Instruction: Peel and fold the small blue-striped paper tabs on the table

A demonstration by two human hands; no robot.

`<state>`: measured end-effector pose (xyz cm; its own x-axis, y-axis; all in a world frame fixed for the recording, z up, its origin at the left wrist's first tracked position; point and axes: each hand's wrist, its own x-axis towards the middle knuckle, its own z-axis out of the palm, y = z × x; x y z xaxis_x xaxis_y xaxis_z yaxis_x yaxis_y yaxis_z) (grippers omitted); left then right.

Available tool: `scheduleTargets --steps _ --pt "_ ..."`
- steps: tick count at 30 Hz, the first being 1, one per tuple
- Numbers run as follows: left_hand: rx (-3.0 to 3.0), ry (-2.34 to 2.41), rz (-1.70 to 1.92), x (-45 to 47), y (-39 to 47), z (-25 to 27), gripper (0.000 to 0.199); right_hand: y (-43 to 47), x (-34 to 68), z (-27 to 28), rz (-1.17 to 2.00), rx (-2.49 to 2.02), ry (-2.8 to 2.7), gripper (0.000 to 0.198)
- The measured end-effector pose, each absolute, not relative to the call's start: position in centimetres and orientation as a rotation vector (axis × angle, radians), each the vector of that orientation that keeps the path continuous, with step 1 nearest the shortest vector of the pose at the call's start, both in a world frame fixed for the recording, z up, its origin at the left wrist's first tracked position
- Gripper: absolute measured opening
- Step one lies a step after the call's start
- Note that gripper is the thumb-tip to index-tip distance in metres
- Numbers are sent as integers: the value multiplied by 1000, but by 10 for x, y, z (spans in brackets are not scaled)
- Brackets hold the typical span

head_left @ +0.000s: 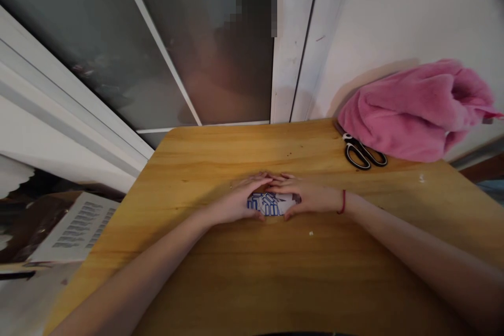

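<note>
Between my two hands lies a small patch of white pieces with blue outlines point(271, 205), low on the wooden table. Whether these are loose pieces or a printed pattern, I cannot make out. My left hand point(240, 199) curves round its left side, thumb at the near edge. From the right, my right hand point(307, 197) cups the other side, a red band on its wrist. The fingertips of both hands meet at the far side and hide part of the pieces.
Black-handled scissors point(363, 155) lie at the back right, partly under a pink plush cloth point(413, 110). The wooden table point(244, 283) ends at a frosted glass door point(220, 63). A cardboard box point(74, 228) stands below on the left. Tiny white scraps dot the tabletop.
</note>
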<state>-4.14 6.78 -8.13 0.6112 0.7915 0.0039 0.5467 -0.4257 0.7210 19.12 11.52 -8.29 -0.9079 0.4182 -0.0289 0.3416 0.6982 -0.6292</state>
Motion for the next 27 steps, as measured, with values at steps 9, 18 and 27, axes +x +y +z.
scheduleTargets --steps 9,18,27 --pt "2234 1234 770 -32 70 -95 35 109 184 -92 855 -699 -2458 32" --pt "2404 1267 796 -29 66 -97 31 99 181 -95 722 -727 -2370 29" --pt "2320 1194 886 -27 62 -92 21 93 181 -92 683 -690 -2232 23"
